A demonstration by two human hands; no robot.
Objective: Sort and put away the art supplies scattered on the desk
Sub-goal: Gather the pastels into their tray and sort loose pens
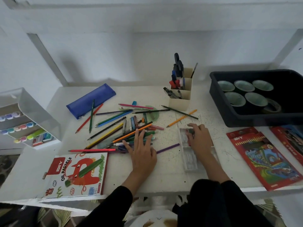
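The left hand (141, 151) is lying flat, fingers spread wide, on the loose heap of coloured wooden pencils (114, 128) in the middle of the white desk (164, 174). The right hand (199, 138) is pinching a small green piece (191, 131) (too blurred to name) over the far end of the clear plastic tray (190, 161), nearer the desk's right edge. 1 white oil-pastels box (78, 174) is sitting at the front left corner.

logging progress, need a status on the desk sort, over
Left hand flat, fingers spread on the pencil pile. Right hand curled over the clear tray far end, grip unclear. Purple pencil loose between the hands.
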